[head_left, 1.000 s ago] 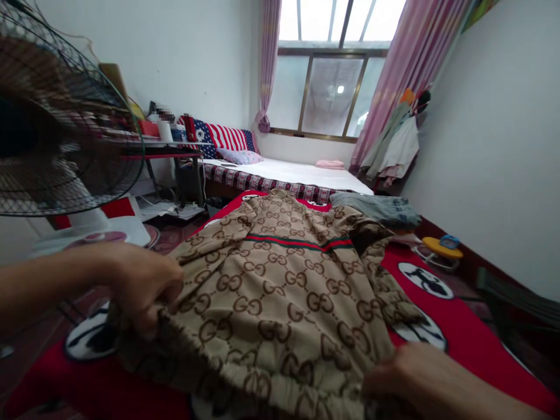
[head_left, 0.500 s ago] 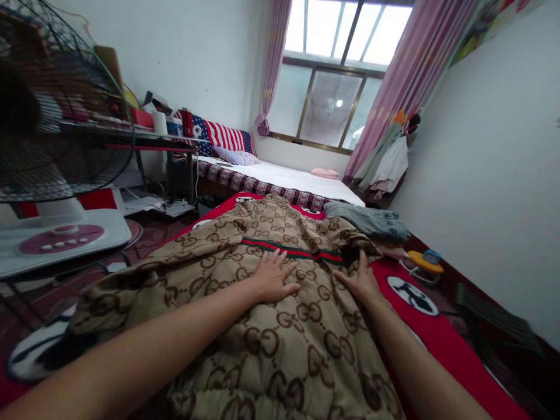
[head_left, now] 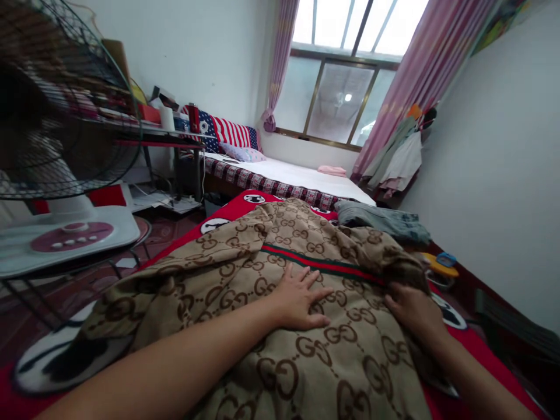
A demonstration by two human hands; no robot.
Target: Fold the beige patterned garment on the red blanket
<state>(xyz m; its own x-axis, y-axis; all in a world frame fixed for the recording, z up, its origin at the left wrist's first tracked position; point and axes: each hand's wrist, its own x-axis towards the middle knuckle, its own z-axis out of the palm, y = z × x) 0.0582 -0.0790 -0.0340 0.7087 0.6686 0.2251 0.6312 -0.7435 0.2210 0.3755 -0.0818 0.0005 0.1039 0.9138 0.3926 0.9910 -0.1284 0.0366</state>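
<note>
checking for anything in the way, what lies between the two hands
In the head view, only the patterned jacket shows between the left hand and right hand.

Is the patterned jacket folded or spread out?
Spread out: the jacket lies broadly over the red cover, one sleeve extended, left hand flat on it.

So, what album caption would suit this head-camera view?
Left hand flat on a tan patterned jacket, right hand at its edge, red cloth beneath.

Fan blocks L side; clear btwn hands.
</note>
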